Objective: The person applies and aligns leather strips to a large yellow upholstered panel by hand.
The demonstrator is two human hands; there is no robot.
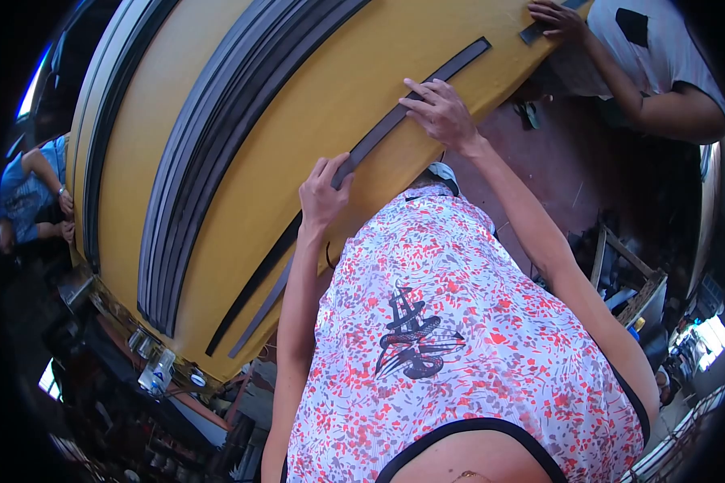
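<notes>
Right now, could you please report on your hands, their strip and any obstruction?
Left hand curled on grey strip. Right hand touching it farther along. Strip over yellow tabletop; nothing blocking it between hands.

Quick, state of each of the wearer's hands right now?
Left hand: closed, holding one end of a dark strip.
Right hand: extended across the same dark strip; grip cannot be told.

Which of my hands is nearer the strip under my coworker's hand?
Right. Your right hand is below-left of the coworker's strip; your left hand is farther down-left in the picture.
</notes>
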